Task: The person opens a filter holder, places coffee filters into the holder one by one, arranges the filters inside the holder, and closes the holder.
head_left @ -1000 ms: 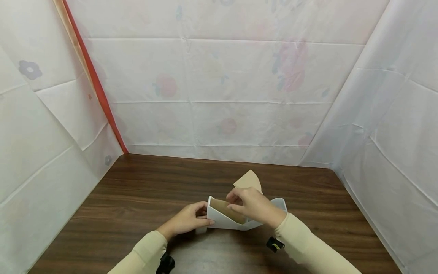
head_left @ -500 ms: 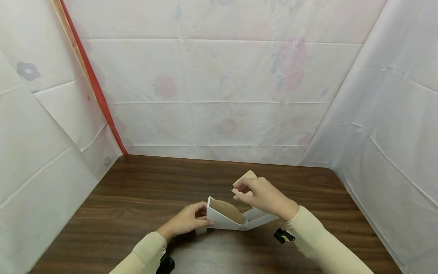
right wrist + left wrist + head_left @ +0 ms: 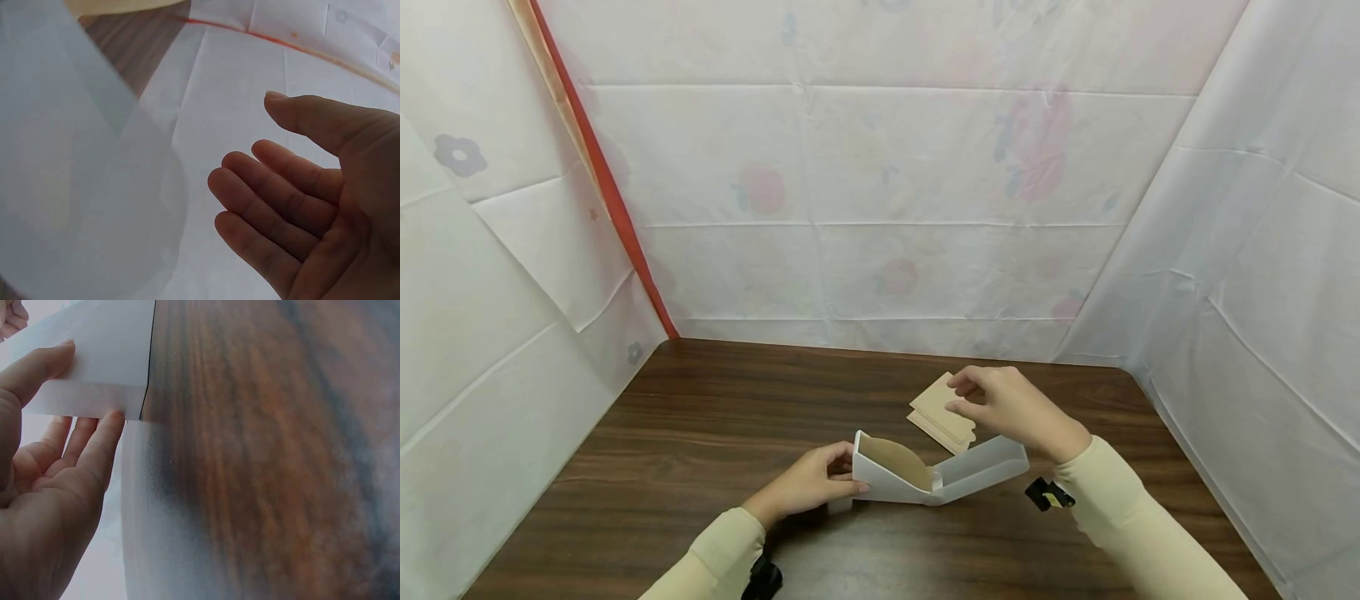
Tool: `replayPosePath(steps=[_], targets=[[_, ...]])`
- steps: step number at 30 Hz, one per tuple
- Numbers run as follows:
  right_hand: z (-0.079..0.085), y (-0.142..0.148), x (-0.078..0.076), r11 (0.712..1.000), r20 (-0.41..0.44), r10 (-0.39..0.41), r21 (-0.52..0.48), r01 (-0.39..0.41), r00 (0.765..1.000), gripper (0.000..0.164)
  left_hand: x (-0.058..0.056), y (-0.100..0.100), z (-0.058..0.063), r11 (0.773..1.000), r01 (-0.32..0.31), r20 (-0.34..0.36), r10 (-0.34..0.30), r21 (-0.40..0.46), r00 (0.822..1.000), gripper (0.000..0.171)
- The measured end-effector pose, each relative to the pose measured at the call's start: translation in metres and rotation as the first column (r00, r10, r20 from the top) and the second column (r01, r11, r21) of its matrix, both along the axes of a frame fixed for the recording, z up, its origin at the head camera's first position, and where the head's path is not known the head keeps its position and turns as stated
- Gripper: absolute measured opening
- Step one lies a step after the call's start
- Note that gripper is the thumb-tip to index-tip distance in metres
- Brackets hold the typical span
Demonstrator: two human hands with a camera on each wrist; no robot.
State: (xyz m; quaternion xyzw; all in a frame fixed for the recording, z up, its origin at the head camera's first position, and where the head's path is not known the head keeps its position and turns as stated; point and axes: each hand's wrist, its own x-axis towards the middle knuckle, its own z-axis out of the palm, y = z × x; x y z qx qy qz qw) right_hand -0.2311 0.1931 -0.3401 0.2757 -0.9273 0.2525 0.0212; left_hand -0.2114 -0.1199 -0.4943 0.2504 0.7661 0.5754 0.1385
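A white filter holder [image 3: 887, 482] stands on the table with its long lid [image 3: 988, 473] folded out to the right. Inside it sit brown paper coffee filters [image 3: 895, 461], their rounded edge showing. My left hand [image 3: 808, 479] grips the holder's left end, thumb on the near side; in the left wrist view its fingertips touch the white wall [image 3: 106, 356]. Behind the holder lie two tan paper coffee filters [image 3: 936, 407], overlapping. Just right of these, over the lid, hovers my right hand [image 3: 1011, 404], fingers loosely bent and holding nothing, as the right wrist view confirms.
The dark wood table [image 3: 737, 392] is ringed by white patterned sheets [image 3: 887, 192] at the back and both sides. A red strip [image 3: 610, 183] runs up the back left corner. Black wrist cameras [image 3: 1051, 493] hang under both sleeves.
My right hand has lifted from the holder's mouth and moved right and back, uncovering the holder's filters, the lid and the loose filters. The left hand and the holder have stayed put.
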Motion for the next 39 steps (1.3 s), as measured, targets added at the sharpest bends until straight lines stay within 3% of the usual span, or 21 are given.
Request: replayPosePath(steps=[10, 28, 39], targets=[[-0.003, 0.019, -0.012, 0.998, 0.015, -0.055, 0.03, 0.054, 0.998, 0.023, 0.0, -0.001, 0.0, 1.0, 0.002, 0.008, -0.002, 0.009, 1.0, 0.037], [-0.026, 0.042, -0.04, 0.997, 0.054, -0.08, 0.025, 0.078, 0.995, 0.029, 0.001, -0.001, 0.0, 1.0, 0.004, 0.015, -0.004, 0.017, 1.0, 0.037], [-0.048, 0.053, -0.055, 0.989, 0.156, -0.147, 0.024, 0.145, 0.977, 0.032, 0.001, -0.001, -0.001, 1.0, 0.0, 0.01, 0.0, 0.003, 1.0, 0.035]])
